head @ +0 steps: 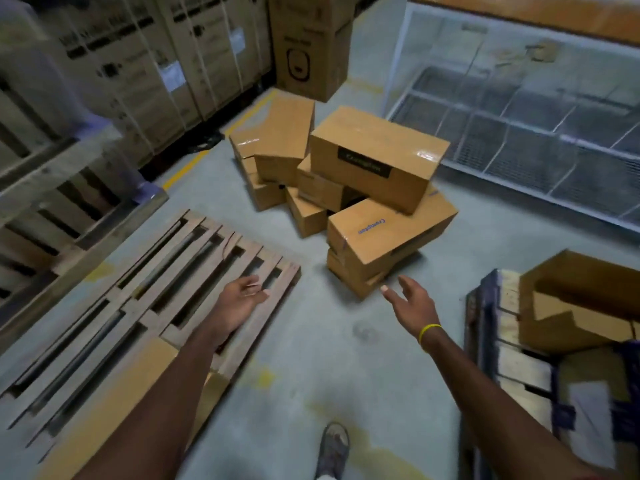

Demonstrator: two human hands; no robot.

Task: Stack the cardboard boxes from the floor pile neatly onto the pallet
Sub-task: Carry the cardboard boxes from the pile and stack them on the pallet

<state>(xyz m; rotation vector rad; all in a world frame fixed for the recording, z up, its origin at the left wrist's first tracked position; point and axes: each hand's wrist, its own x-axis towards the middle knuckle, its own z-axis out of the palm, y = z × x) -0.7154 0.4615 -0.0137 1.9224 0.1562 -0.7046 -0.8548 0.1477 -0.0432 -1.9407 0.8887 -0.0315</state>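
Head view, looking down at a warehouse floor. Both bare arms reach forward. The left hand [242, 296] hangs above the far corner of the pallet [145, 306], its fingers [254, 284] loosely curled and relaxed, holding nothing. The right hand [412, 303] is spread wide, its fingers [405, 282] straight and apart, empty, close to the lowest box of the pile without touching it. A yellow band [429, 336] circles the right wrist.

The floor [329, 358] is grey concrete with a yellow line [194, 161] painted along the left. Tall strapped cartons [138, 64] stand at the back left, a wooden crate [52, 174] nearer on the left, and a white glass-topped freezer [519, 116] on the right. One shoe [332, 448] shows at the bottom edge.

The wooden pallet lies flat on the floor at left, its slats bare, with a cardboard sheet [114, 410] over its near end. The pile of cardboard boxes [304, 213] sits on the floor just beyond it, centre frame, jumbled and tilted. The top box [377, 157] carries a dark label; the front box [388, 233] has blue lettering
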